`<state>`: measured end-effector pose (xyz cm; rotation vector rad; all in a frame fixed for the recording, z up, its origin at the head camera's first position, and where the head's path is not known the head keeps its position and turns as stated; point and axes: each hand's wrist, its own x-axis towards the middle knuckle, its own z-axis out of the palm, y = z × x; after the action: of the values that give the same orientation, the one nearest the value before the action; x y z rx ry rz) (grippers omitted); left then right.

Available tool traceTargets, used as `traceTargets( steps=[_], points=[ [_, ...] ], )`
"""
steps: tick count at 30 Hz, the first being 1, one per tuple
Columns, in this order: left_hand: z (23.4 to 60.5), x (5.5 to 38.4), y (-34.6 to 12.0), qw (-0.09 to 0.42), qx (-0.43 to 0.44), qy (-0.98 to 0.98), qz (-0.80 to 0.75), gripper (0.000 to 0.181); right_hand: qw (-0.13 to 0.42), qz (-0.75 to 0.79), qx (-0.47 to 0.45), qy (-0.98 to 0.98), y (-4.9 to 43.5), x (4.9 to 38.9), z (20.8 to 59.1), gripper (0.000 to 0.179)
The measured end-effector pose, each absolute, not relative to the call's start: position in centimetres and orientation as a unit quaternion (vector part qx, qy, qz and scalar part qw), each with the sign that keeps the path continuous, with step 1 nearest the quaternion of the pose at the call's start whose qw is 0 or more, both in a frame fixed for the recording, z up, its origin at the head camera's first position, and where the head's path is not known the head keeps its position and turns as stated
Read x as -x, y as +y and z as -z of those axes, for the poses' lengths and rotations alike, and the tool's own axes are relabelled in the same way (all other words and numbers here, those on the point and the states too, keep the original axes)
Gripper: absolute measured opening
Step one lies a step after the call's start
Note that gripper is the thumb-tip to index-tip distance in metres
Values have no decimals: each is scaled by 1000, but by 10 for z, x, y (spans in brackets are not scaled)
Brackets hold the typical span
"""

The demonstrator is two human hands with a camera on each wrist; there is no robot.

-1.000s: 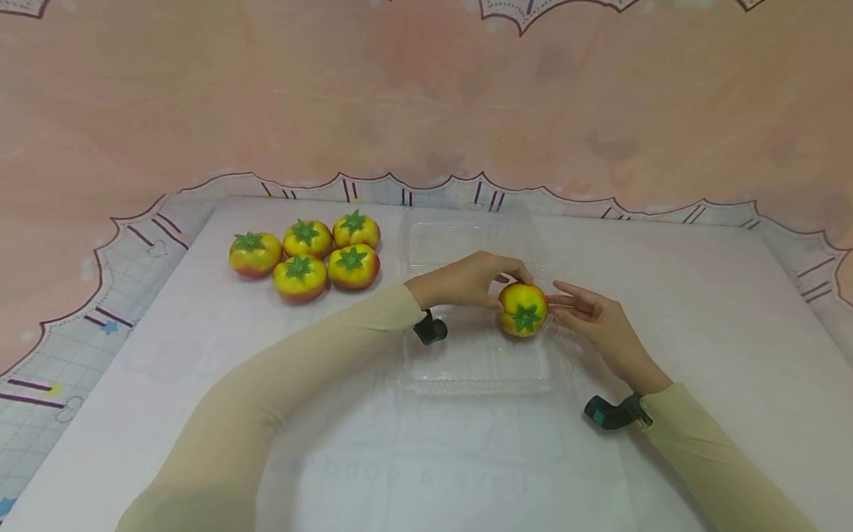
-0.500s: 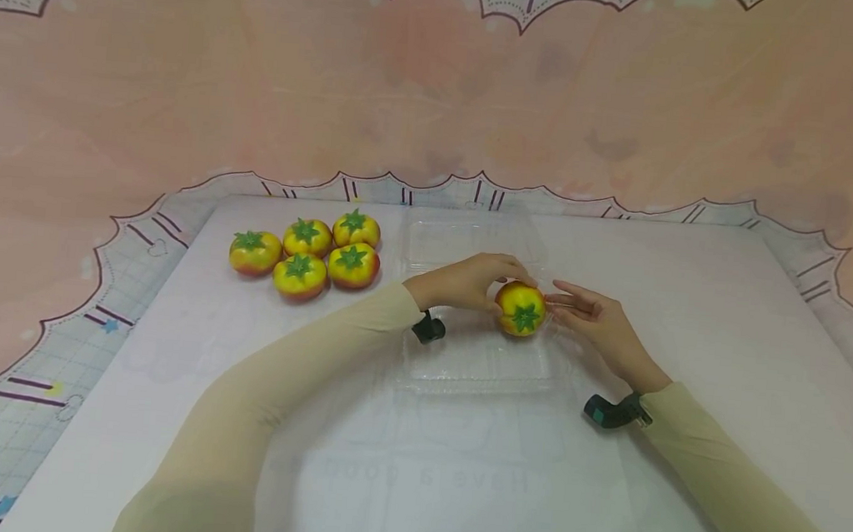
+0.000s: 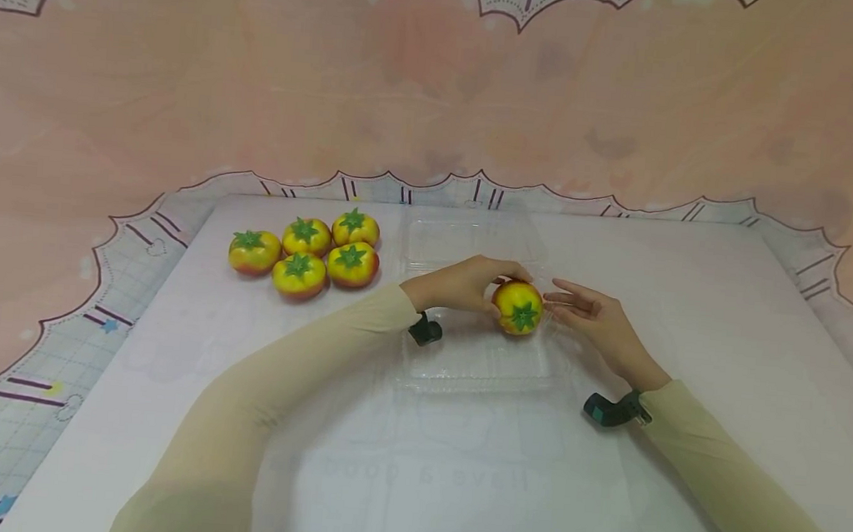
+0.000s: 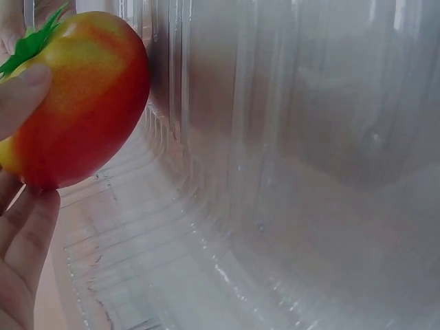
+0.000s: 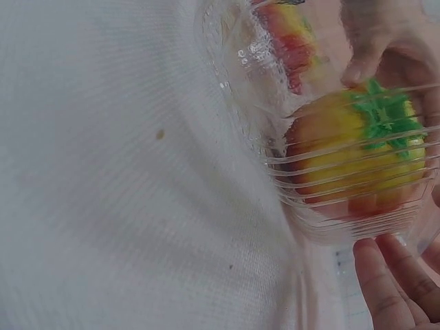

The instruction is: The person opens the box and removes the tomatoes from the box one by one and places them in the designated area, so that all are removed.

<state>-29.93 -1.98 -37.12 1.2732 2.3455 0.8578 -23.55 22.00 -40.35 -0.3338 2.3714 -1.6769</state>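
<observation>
My left hand point(image 3: 499, 283) grips a yellow-red toy tomato point(image 3: 518, 307) with a green stalk, inside the far right corner of a clear plastic tray point(image 3: 463, 369). In the left wrist view the tomato point(image 4: 75, 96) sits between my thumb and fingers point(image 4: 24, 234), close to the ribbed tray wall point(image 4: 275, 172). My right hand point(image 3: 572, 304) lies just right of the tomato with straight fingers at the tray's right edge and holds nothing. The right wrist view shows the tomato point(image 5: 357, 151) through the clear wall, with my right fingers point(image 5: 392, 282) below it.
Several more toy tomatoes point(image 3: 303, 252) sit in a cluster at the far left of the white table point(image 3: 693, 320). The tray's clear lid point(image 3: 466, 236) lies flat behind it. A pink patterned cloth point(image 3: 440, 92) surrounds the table.
The left hand and its tomato have edged slightly to the left. The right hand has stayed where it was.
</observation>
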Motion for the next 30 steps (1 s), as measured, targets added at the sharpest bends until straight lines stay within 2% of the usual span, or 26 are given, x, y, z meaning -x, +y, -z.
traceTargets(
  steps=[9,30],
  points=[
    [374,297,-21,168,-445,820,-318,57,115,578,109,801,221,238,405,54],
    [382,297,-18,203,-432,811,-338,64,108,561,111,813,220,238,408,56]
  ],
)
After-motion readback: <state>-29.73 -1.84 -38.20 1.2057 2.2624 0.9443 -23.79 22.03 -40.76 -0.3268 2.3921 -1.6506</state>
